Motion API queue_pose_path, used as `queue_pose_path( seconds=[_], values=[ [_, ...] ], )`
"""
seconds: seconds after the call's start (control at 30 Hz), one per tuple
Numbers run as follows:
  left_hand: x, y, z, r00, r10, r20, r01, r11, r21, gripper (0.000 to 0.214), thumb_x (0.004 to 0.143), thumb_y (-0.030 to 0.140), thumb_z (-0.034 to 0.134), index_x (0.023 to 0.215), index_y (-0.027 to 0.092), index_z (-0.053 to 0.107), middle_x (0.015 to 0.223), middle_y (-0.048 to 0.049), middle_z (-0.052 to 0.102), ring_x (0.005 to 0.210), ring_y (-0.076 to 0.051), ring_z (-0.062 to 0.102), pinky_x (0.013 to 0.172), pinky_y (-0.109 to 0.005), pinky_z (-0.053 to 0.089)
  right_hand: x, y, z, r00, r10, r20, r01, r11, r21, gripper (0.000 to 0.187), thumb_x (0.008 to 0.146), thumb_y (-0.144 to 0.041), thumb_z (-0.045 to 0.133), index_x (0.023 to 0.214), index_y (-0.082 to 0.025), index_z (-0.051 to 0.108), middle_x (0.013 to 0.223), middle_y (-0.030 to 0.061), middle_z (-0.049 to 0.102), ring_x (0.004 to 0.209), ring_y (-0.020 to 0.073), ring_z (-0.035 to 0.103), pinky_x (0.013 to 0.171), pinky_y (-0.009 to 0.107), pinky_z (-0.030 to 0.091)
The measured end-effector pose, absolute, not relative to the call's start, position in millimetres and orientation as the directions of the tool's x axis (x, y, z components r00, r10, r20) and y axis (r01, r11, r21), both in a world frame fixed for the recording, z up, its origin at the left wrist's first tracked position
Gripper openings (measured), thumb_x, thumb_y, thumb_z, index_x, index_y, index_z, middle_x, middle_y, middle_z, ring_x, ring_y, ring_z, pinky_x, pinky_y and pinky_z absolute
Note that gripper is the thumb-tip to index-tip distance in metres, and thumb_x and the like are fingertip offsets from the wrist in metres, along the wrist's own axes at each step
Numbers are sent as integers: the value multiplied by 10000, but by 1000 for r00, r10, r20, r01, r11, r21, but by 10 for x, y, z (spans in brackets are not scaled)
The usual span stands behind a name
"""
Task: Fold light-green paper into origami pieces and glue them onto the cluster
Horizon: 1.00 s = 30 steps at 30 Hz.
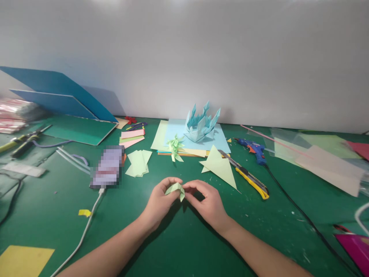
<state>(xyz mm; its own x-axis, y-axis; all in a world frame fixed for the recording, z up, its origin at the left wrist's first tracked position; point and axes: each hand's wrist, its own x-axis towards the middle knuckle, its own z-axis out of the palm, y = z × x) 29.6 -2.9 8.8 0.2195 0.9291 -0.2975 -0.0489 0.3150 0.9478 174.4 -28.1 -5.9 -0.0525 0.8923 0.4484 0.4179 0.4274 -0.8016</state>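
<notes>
My left hand [159, 201] and my right hand [208, 202] meet just above the green table mat [178, 242], both pinched on a small folded piece of light green paper [176, 189]. The left fingers hold its left end and the right fingertips grip its right side. A pale green paper triangle [219, 166] lies just beyond my right hand, and a stack of cut light green sheets [138, 162] lies beyond my left.
A yellow utility knife [250, 179] and a blue glue gun [255, 149] lie to the right. A blue origami crown [201, 124] sits on coloured sheets with a small green folded flower [175, 147]. A phone [108, 167] with a white cable is at the left, near blue boards [57, 96].
</notes>
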Motion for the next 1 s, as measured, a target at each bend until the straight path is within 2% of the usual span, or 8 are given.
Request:
queue_pose_path(
  seconds=[0.13,0.3,0.4,0.67,0.87,1.0],
  values=[
    [319,-40,110,243,895,-374,-184,421,888,345,557,309,765,823,143,620,715,0,627,639,-109,566,684,-237,446,1750,-272,-73,-14,882,471,401,437,-805,84,809,-191,574,831,-215,651,751,20,689,645,154,642,620,269,535],
    [332,-56,99,271,878,-395,-251,461,851,404,507,385,809,763,141,613,733,-15,634,694,-123,579,743,-254,454,1759,-268,-94,10,878,478,381,439,-814,124,810,-172,559,865,-219,661,796,32,701,710,166,660,639,275,547],
    [332,-61,89,294,871,-395,-256,469,845,407,529,408,801,766,135,613,733,-23,635,711,-130,576,747,-258,450,1758,-272,-98,4,871,491,390,451,-803,128,816,-171,559,868,-218,665,804,33,703,730,168,662,648,276,546],
    [323,-87,101,306,876,-373,-212,445,870,334,607,388,760,735,160,552,639,37,559,631,-96,522,668,-220,408,1760,-285,-94,-13,849,527,428,482,-765,125,804,-154,582,872,-218,666,797,27,699,722,164,650,670,285,531],
    [306,-90,102,257,938,-234,-73,260,963,225,672,344,707,722,165,578,690,21,583,671,-115,530,679,-231,415,1767,-278,-94,5,863,505,354,471,-808,111,794,-147,597,849,-209,672,778,26,683,706,154,636,649,265,525],
    [301,-83,119,279,949,-148,-54,170,984,206,700,347,683,698,165,586,706,7,581,693,-127,532,702,-252,423,1772,-260,-109,20,870,492,293,465,-835,87,795,-167,613,828,-210,681,771,29,679,709,153,632,649,260,518]
  ],
)
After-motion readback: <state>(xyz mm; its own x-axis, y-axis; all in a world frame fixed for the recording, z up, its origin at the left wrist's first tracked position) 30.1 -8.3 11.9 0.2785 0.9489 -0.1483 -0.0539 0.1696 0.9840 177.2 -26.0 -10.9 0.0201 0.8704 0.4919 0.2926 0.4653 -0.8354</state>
